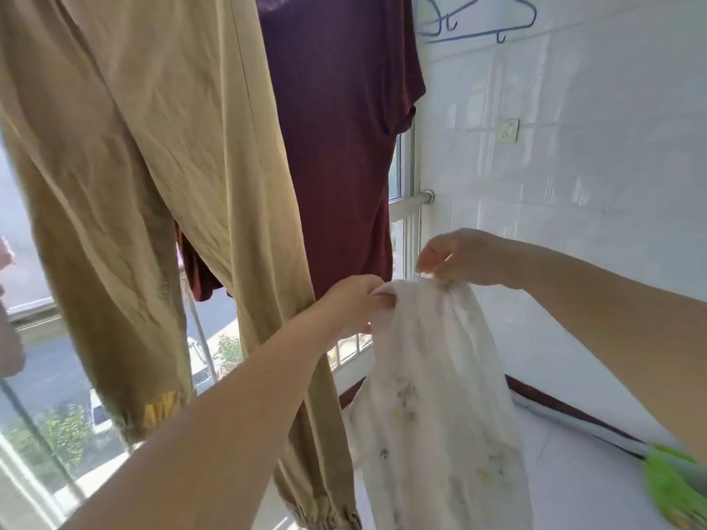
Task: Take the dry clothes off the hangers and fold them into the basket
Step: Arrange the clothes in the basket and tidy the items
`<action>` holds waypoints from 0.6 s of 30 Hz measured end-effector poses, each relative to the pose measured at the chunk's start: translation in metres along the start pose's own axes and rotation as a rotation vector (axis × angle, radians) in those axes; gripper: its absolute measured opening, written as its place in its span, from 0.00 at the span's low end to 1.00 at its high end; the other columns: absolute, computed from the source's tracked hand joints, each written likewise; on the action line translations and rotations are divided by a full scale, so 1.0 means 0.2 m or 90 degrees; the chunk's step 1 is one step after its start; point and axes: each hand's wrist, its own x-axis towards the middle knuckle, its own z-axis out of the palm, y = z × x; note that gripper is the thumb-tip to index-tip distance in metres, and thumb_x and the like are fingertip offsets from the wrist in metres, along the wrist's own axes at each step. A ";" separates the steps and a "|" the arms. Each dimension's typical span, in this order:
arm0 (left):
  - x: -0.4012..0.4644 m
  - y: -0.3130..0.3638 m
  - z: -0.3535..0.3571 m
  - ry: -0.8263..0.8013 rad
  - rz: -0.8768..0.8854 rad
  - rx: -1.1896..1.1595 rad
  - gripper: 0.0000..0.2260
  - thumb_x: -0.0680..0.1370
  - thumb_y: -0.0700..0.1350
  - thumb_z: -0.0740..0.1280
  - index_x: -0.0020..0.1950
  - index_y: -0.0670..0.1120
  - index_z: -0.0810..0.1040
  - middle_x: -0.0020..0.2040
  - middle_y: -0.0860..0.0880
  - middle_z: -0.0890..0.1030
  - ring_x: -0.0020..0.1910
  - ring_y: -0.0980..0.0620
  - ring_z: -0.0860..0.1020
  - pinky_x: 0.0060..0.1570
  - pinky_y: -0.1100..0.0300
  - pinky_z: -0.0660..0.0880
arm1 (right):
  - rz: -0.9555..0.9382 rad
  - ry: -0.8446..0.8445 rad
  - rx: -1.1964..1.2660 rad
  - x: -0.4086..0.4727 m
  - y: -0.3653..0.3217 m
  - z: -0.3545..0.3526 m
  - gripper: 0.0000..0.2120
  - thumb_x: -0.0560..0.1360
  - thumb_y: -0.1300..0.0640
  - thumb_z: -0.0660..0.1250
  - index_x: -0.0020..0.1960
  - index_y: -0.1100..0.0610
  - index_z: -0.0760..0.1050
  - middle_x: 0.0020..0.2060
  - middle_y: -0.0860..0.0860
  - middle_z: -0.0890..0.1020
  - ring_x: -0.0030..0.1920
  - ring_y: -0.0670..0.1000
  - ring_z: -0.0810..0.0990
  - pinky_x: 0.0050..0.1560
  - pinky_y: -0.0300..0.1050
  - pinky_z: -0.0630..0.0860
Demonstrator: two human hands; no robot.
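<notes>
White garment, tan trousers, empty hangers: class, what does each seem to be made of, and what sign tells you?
White garment, held by both hands: thin, soft woven cloth, probably cotton; it drapes limply and bears a faint floral print.
Tan trousers: matte woven fabric, perhaps cotton or linen, judging by the fine creases.
Empty hangers: thin blue rod, likely plastic-coated wire.
</notes>
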 end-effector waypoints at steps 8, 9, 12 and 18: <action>-0.35 -0.05 0.07 0.061 0.024 0.109 0.09 0.77 0.46 0.62 0.48 0.42 0.78 0.39 0.47 0.75 0.36 0.50 0.72 0.35 0.61 0.67 | -0.070 -0.157 0.098 -0.33 -0.19 0.24 0.16 0.71 0.54 0.72 0.57 0.48 0.74 0.48 0.48 0.80 0.48 0.47 0.77 0.49 0.44 0.73; -0.38 -0.06 0.07 0.070 0.027 0.137 0.08 0.77 0.45 0.62 0.44 0.43 0.77 0.36 0.49 0.74 0.33 0.53 0.69 0.32 0.62 0.63 | -0.070 -0.146 0.102 -0.34 -0.20 0.26 0.16 0.70 0.54 0.73 0.56 0.48 0.74 0.45 0.47 0.80 0.44 0.46 0.76 0.45 0.40 0.71; -0.49 -0.12 0.10 0.089 0.046 0.162 0.11 0.76 0.46 0.63 0.42 0.39 0.78 0.35 0.48 0.73 0.32 0.52 0.69 0.32 0.61 0.63 | -0.056 -0.144 0.076 -0.42 -0.19 0.37 0.15 0.69 0.56 0.73 0.52 0.46 0.74 0.41 0.46 0.79 0.41 0.46 0.76 0.43 0.41 0.72; -0.66 -0.26 0.10 0.141 0.032 0.069 0.14 0.76 0.50 0.67 0.35 0.44 0.70 0.31 0.51 0.69 0.29 0.55 0.65 0.30 0.63 0.61 | -0.087 -0.119 -0.109 -0.49 -0.24 0.58 0.07 0.67 0.55 0.69 0.43 0.57 0.77 0.40 0.56 0.79 0.42 0.58 0.78 0.43 0.53 0.75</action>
